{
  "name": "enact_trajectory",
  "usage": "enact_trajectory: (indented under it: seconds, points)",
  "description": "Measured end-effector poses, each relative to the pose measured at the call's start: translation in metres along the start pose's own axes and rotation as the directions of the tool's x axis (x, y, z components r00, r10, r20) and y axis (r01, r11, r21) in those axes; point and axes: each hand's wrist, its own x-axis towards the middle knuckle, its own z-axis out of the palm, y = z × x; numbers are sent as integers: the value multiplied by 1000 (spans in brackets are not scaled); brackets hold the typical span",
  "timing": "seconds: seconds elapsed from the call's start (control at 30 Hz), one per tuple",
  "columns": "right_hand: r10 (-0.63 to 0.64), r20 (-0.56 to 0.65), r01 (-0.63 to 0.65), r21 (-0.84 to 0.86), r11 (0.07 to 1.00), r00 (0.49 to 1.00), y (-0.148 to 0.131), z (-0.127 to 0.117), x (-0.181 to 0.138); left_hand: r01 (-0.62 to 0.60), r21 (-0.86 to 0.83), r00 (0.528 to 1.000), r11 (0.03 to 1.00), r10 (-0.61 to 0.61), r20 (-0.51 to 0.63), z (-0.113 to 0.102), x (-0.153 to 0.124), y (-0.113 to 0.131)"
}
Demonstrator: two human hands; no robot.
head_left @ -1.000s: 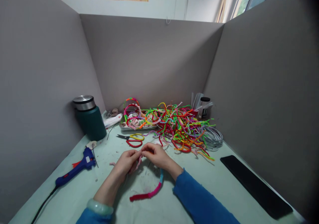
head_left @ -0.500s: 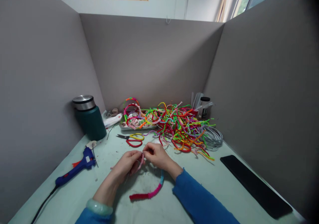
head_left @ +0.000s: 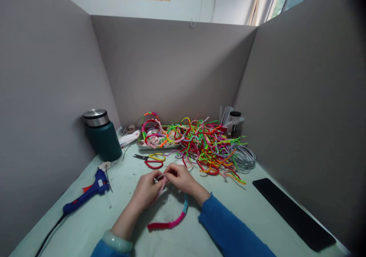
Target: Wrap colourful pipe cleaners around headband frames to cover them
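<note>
My left hand (head_left: 147, 188) is closed in a pinch on a light pink pipe cleaner (head_left: 162, 186), whose strand hangs below the fingertips. Touching it from the other side, my right hand (head_left: 180, 177) has thumb and forefinger pressed together at the far part of a curved wrapped band (head_left: 177, 222). The band shows dark red, magenta and light blue sections and curves out from beneath my right hand toward me. A thin pale strand shows between the two hands. The fingers hide the exact spot where pink pipe cleaner and band meet.
Scissors (head_left: 154, 160) lie beyond my hands. Behind them are a tray (head_left: 160, 147), a heap of colourful pipe cleaners (head_left: 206, 142) and a grey wire coil (head_left: 245, 158). At left stand a green bottle (head_left: 103, 139) and a blue glue gun (head_left: 88, 194); a black slab (head_left: 291, 213) lies right.
My left hand has turned and shifted slightly right and up around the pink pipe cleaner. The right hand stays nearly in place; the band's dark red end has moved very slightly left.
</note>
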Motion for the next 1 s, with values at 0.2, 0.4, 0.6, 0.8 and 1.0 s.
enact_trajectory:
  seconds: [0.2, 0.4, 0.6, 0.8, 1.0]
  points:
    - [-3, 48, -1, 84, 996, 999, -2, -3, 0, 35, -83, 999, 996, -36, -16, -3, 0, 1]
    - [-87, 88, 84, 29, 996, 992, -6, -5, -2, 205, -274, 979, 940, -193, 69, -4, 1, -2]
    - [-89, 102, 86, 35, 996, 991, -7, -3, -4, 381, -410, 924, 829, -351, 150, -1, 1, -6]
    - [-88, 91, 89, -12, 996, 992, -9, -1, -5, 467, -517, 884, 718, -379, 272, -1, 0, -1]
    - [4, 23, -3, -49, 999, 1000, 5, 2, -1, 341, -385, 937, 858, -345, 62, 0, 3, -6]
